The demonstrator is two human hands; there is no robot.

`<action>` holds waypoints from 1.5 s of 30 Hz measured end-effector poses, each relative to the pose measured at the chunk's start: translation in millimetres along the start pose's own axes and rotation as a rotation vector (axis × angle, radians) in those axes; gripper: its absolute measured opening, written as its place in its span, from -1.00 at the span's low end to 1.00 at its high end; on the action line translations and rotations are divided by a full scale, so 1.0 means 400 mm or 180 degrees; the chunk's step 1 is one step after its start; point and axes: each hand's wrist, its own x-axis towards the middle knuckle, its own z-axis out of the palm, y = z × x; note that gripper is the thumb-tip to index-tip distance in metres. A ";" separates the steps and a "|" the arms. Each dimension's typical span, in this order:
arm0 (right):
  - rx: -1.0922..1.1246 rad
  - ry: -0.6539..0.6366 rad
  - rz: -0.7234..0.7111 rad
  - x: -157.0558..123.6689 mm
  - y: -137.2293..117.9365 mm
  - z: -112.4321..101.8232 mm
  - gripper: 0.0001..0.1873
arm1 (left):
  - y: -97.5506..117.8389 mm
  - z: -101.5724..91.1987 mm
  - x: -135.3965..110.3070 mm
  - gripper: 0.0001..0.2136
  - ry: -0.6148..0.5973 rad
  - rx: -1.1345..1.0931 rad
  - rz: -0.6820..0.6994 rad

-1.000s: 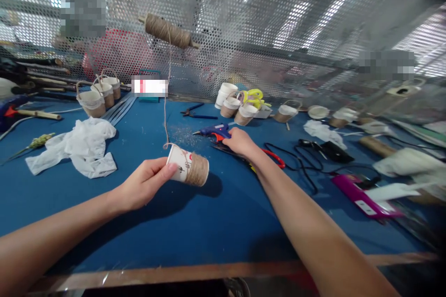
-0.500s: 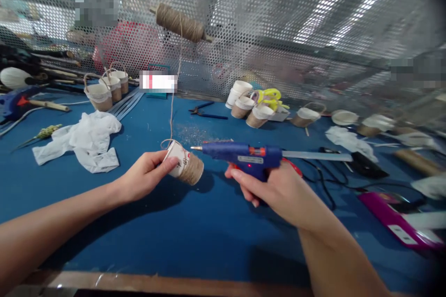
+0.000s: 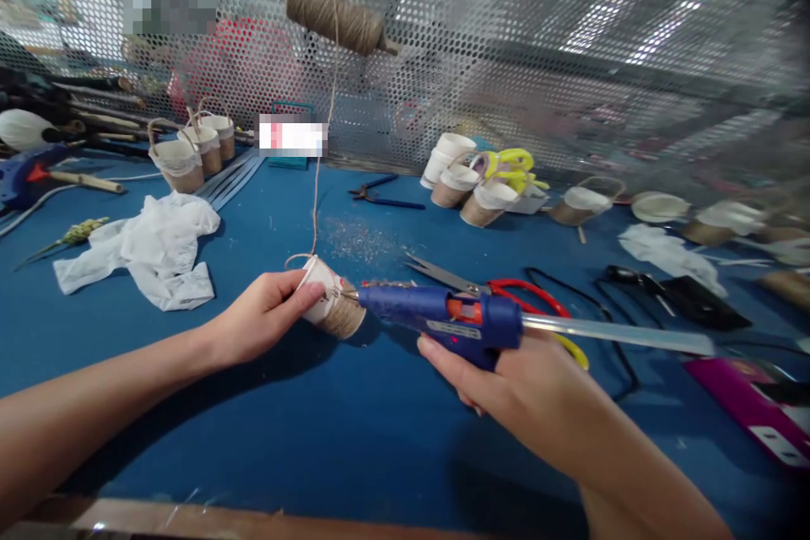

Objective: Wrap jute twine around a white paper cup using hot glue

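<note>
Tilted on its side, a small white paper cup (image 3: 324, 283) is pinched at its rim end by my left hand (image 3: 269, 312). Twine (image 3: 342, 316) wraps the cup's lower part. A strand of it runs up from the cup to a twine spool (image 3: 335, 14) hung on the mesh. My right hand (image 3: 506, 380) is closed round the handle of a blue glue gun (image 3: 418, 310), with a clear glue stick (image 3: 620, 333) poking out of its back. The gun's metal tip meets or nearly meets the cup's side at the twine's edge.
Red-handled scissors (image 3: 456, 277) lie just behind the glue gun. Pliers (image 3: 386, 194), twine-wrapped cups (image 3: 487, 202), a crumpled white cloth (image 3: 145, 249) and a second glue gun (image 3: 29, 177) are on the blue table. A purple power strip (image 3: 753, 409) is at right, near black cables (image 3: 607, 337).
The glue gun has come to the cup; before, its tip was slightly apart and higher. The view has shifted a little, and the scissors now show more fully behind the gun.
</note>
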 end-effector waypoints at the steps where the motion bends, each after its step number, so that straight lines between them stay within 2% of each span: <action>1: -0.0041 0.0016 -0.0049 -0.001 0.002 0.003 -0.81 | 0.001 0.000 0.001 -0.66 -0.0018 -0.0036 0.0029; 7: -0.0359 0.0163 -0.0386 -0.020 0.020 0.023 -0.70 | 0.004 0.003 0.003 -0.66 0.0018 0.0023 0.0002; 10: -0.0751 0.0337 -0.0774 -0.030 0.028 0.027 -0.59 | 0.004 0.003 0.002 -0.66 0.0082 0.0154 0.0003; 14: -0.1324 0.0424 -0.1453 -0.032 0.037 0.027 -0.59 | 0.004 0.002 0.001 -0.64 0.0120 0.0326 -0.0069; 16: -0.1483 0.0490 -0.1652 -0.029 0.037 0.025 -0.58 | 0.004 0.003 0.000 -0.63 0.0137 0.0406 -0.0117; 20: -0.1568 0.0689 -0.1697 -0.025 0.031 0.023 -0.48 | 0.004 0.003 -0.001 -0.62 0.0073 0.0429 -0.0080; 24: -0.1731 0.0714 -0.1768 -0.028 0.031 0.022 -0.47 | 0.007 0.003 -0.002 -0.63 0.0110 0.0587 -0.0129; 26: -0.1588 0.0641 -0.1649 -0.028 0.026 0.019 -0.47 | 0.008 0.002 -0.003 -0.64 0.0102 0.0593 -0.0083; 31: -0.0766 0.0279 -0.0956 -0.026 0.004 0.010 -0.52 | 0.007 0.003 -0.004 -0.65 0.0071 0.0463 0.0001; 36: -0.0456 0.0243 -0.0413 -0.030 0.004 0.013 -0.62 | 0.007 0.003 -0.005 -0.64 0.0035 0.0462 -0.0015; 45: -0.0259 0.0121 -0.0343 -0.025 -0.008 0.002 -0.66 | 0.010 0.002 -0.006 -0.65 -0.0002 0.0535 0.0043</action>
